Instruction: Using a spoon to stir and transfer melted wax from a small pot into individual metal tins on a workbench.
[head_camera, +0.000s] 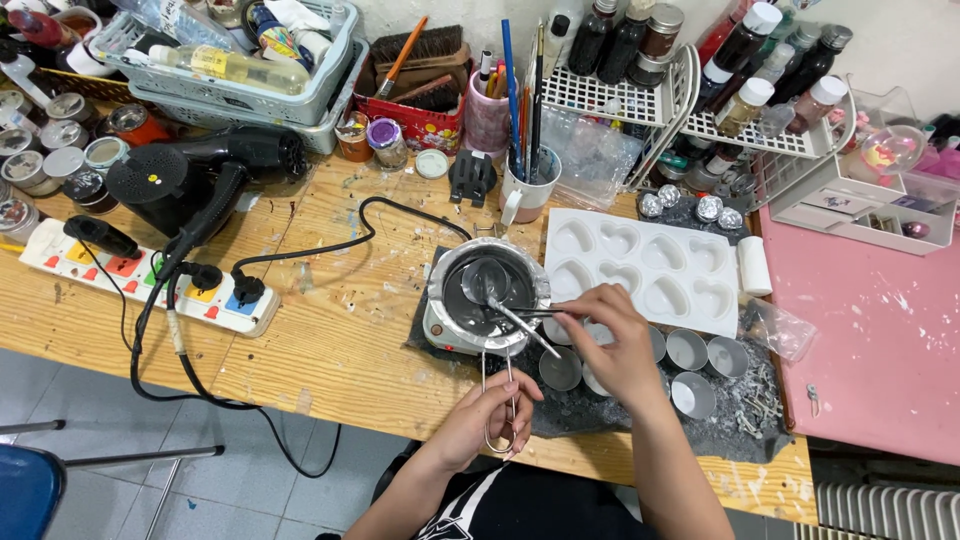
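Observation:
A small metal pot (487, 290) with dark liquid sits on a white hot plate (440, 330) at the bench's middle. My left hand (480, 412) grips the pot's wire loop handle (499, 405) near the front edge. My right hand (612, 345) holds a thin metal tool (520, 318) whose tip rests inside the pot, beside a spoon (478, 282) lying in the liquid. Under my right hand stand several small round metal cups (688, 350) on a dark mat.
A white heart-shaped mould tray (645, 268) lies right of the pot. A black hair dryer (200, 170) and a power strip (150, 280) with trailing cables sit left. Brushes in a mug (527, 185), jars, baskets and a bottle rack line the back. A pink table (870, 330) adjoins right.

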